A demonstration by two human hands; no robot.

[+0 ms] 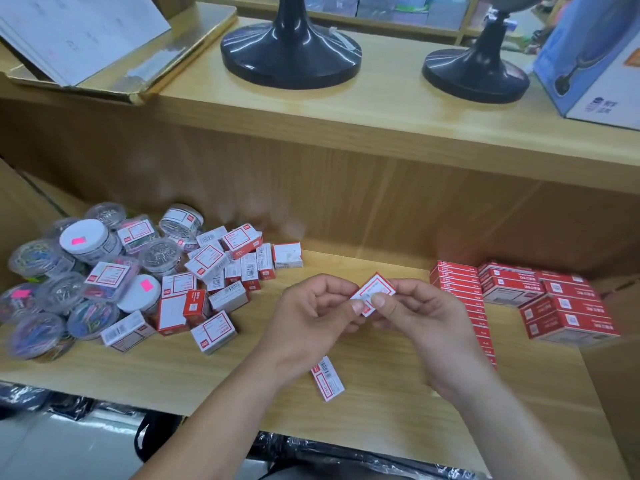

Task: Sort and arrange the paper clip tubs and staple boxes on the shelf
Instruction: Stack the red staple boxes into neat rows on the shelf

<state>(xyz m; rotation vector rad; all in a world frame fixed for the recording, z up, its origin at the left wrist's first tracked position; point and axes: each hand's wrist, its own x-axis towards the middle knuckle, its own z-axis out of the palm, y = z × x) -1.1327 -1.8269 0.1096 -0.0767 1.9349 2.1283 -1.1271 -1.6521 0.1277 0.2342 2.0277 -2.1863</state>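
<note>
Wooden shelf (242, 375), middle: left hand (311, 315) and right hand (419, 318) both pinch one staple box (376, 292); the red stack (554, 306) lies rightward, nearer the right hand.

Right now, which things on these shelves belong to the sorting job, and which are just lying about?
Part of the job: held staple box; loose staple boxes; paper clip tubs; stacked red boxes; lone box near the shelf edge.
Just lying about: big black stand; smaller black stand; blue carton; flat box of white sheets.
</note>
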